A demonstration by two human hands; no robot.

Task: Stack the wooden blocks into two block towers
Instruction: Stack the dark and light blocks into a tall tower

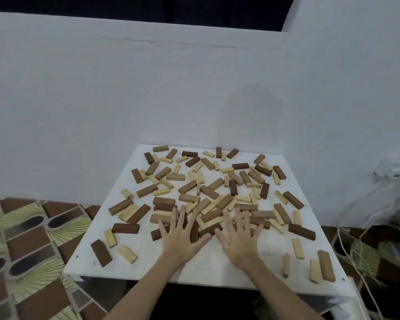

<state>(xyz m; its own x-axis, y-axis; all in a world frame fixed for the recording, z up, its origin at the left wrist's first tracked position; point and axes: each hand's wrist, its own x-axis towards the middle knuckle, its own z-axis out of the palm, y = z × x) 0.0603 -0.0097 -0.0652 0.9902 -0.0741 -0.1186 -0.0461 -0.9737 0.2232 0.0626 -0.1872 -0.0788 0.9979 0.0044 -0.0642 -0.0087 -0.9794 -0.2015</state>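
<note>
Blocks [195,194]: scattered flat, brown and pale

Both bare forearms reach forward over the white surface [208,266], left hand [180,236] and right hand [239,239] side by side, palms down, fingers spread flat.

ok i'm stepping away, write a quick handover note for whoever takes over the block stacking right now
Left hand: open, fingers spread flat on blocks at the near middle of the table; no grip on anything.
Right hand: open, fingers spread on blocks beside it; holds nothing.
Wooden blocks: dark, mid-brown and pale ones scattered loose across the white table, most lying flat, some overlapping in the middle.
Done: nothing stacked, no tower begun.
Left: gather blocks and build both towers. The bare strip near the front edge looks like a workable spot.
</note>
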